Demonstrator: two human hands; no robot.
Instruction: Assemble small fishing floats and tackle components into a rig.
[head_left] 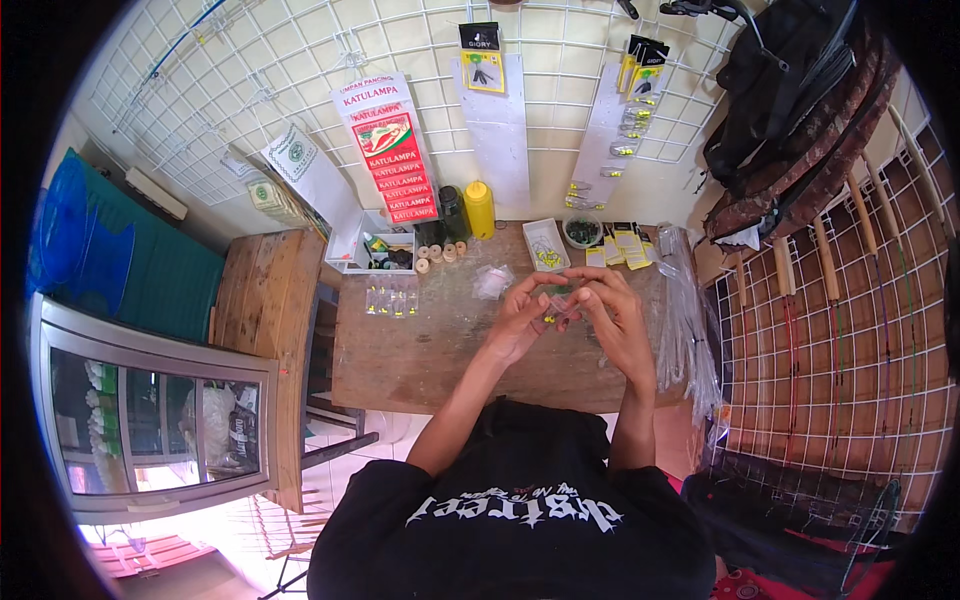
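Both hands meet over the middle of the wooden table (400, 350): the left hand (520, 318) and the right hand (612, 318) pinch, fingertips together, a small clear packet (560, 306) with yellow bits inside, held just above the tabletop. To the left lies a row of small clear packets (391, 298), and just beyond the hands a crumpled clear bag (491, 281). At the far edge stand a white tray (547, 245), a yellow bottle (480, 208) and a dark bottle (453, 213).

Two hands (565, 315), one yellow bottle (480, 208), one dark bottle (453, 213), one white tray (546, 244)
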